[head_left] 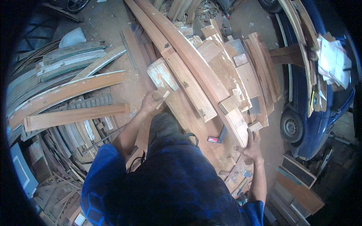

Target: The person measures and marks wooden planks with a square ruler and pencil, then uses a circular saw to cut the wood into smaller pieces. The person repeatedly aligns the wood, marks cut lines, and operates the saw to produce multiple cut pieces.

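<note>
A small light strip of wood (163,99) is pinched between the fingers of my left hand (152,101). My right hand (251,148) is closed around the near end of a long wooden board (201,77), its thumb on one edge and its fingers on the other. Across that board, a little up from its end, lies a short wood block (229,104). A smaller block (255,126) sits just beyond my right fingertips. Alongside on the left runs a second long board (190,84). Below the boards rests a dark tool with a red-and-black end (214,139).
Stacked planks (260,67) and a sawdust-covered board (226,67) lie right of the long boards. Piled timber (75,113) fills the left. A blue vehicle (320,124) stands at right, near more boards (307,56). Hand tools (245,177) lie by my right forearm.
</note>
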The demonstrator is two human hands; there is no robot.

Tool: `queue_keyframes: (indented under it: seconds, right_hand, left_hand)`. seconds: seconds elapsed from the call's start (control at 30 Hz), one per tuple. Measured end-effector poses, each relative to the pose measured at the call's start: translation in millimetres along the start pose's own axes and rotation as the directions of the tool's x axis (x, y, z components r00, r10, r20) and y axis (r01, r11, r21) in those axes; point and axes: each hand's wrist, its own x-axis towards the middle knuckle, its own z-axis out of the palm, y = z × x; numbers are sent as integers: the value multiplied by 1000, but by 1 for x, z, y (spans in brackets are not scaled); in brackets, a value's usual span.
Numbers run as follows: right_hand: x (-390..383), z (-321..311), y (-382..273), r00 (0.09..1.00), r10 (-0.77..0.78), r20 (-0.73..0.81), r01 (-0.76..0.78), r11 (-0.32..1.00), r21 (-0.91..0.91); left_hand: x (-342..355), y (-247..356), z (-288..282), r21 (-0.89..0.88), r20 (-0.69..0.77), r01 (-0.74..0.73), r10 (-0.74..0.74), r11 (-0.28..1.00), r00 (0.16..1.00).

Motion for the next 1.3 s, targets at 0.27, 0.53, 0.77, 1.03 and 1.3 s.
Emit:
queue_keyframes:
  seconds: [0.27, 0.53, 0.77, 1.03, 1.3]
  right_hand:
    - [-3, -3, 24, 986, -142, -93, 155, 977, 148]
    - [11, -73, 35, 902, -196, -383, 110, 966, -236]
    - [94, -10, 112, 923, -187, -336, 87, 952, -292]
    - [91, 37, 32, 755, -385, -531, 188, 903, -386]
    - [138, 88, -193, 949, -270, -164, 185, 896, -404]
  left_hand:
    - [-133, 45, 40, -25, 51, 29, -28, 999, 998]
    - [-233, 32, 50, 224, 23, 16, -22, 974, 1000]
    - [-249, -36, 51, -165, -42, 193, -203, 967, 978]
    - [-145, 49, 40, -787, 341, 510, -443, 348, 829]
    - [28, 125, 101, -865, 468, 497, -243, 72, 850]
